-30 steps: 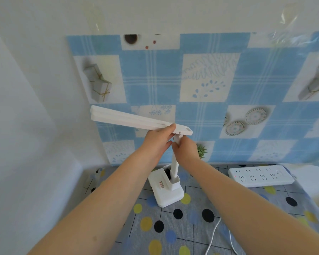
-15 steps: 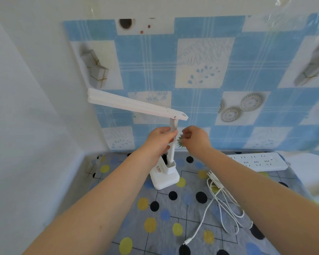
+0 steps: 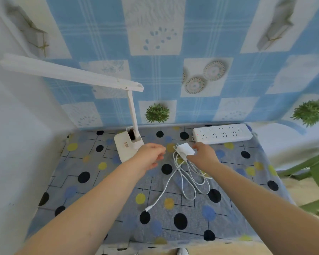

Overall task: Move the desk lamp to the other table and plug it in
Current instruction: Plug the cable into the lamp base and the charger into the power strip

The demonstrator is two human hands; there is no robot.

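Note:
The white desk lamp (image 3: 131, 115) stands on the dotted tablecloth (image 3: 92, 183) near the back wall, its long head stretched to the left. A white plug adapter (image 3: 184, 149) lies right of the lamp's base, its coiled white cable (image 3: 187, 178) trailing toward me and ending in a loose small connector. My right hand (image 3: 203, 157) grips the adapter's right side with its fingertips. Just in front of the lamp's base, my left hand (image 3: 151, 156) hovers with fingers loosely curled, holding nothing. A white power strip (image 3: 222, 134) lies at the back right of the table.
Left of the table rises a white wall, and blue checked cloth covers the wall behind. A green stool (image 3: 313, 173) stands on the floor to the right. The table's front edge runs near the bottom of the view.
Both hands have let go of the lamp's neck and dropped to the table. My right hand has closed on the plug adapter; the view has tilted downward.

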